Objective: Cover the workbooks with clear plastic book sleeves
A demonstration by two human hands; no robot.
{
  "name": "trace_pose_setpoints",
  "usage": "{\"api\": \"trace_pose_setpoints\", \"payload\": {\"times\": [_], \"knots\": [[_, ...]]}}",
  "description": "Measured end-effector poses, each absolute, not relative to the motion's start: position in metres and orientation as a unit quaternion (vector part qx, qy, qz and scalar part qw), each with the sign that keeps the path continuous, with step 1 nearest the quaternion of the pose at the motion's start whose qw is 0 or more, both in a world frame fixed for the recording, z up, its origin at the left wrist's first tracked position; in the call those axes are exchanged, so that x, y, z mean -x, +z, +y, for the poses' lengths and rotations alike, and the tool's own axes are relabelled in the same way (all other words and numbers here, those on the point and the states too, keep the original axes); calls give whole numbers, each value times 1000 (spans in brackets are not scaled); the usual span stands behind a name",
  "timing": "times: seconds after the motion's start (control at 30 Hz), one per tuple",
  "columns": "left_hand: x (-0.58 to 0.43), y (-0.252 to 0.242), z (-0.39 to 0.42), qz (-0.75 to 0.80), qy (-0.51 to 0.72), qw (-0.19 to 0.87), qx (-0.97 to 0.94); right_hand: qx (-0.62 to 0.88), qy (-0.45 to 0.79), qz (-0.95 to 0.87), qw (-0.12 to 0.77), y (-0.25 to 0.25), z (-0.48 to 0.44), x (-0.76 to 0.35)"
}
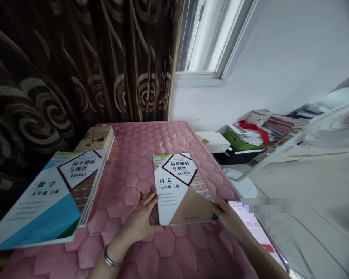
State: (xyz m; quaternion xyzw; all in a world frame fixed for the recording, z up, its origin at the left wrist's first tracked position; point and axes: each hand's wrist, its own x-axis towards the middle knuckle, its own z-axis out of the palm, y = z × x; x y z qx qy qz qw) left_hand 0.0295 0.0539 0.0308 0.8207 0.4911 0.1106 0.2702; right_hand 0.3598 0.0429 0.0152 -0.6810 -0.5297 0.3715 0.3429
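Observation:
A brown and white workbook [182, 190] lies on the pink hexagon-patterned cover [133, 170], in front of me. My left hand [141, 217], with a silver bracelet on its wrist, is at the book's left edge, fingers spread. At the lower right edge, my right hand [225, 213] holds the book's corner, thumb on top and the other fingers mostly hidden. On the left, a blue and white workbook [52, 197] tops a stack of similar books. Behind that stack sits a pile of smaller tan books [95, 138].
A lit phone [256, 232] lies by the right edge, near my right forearm. Beyond are a white box [213, 142], a green container [238, 141] with papers, and a white fan [317, 128]. A dark curtain [104, 58] hangs behind.

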Motion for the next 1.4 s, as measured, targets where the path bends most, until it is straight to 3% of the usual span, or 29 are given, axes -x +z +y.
{"api": "trace_pose_setpoints", "payload": {"times": [0.33, 0.53, 0.87, 1.4], "knots": [[-28, 26, 50, 473, 154, 262, -827, 722, 297, -568, 260, 16, 41, -365], [-27, 24, 49, 467, 170, 247, -832, 705, 316, -570, 278, 19, 43, -366], [-28, 30, 50, 481, 149, 260, -824, 702, 306, -595, 244, 31, 43, -359], [-31, 28, 47, 484, 145, 220, -835, 726, 238, -621, 175, 10, 44, -361]]}}
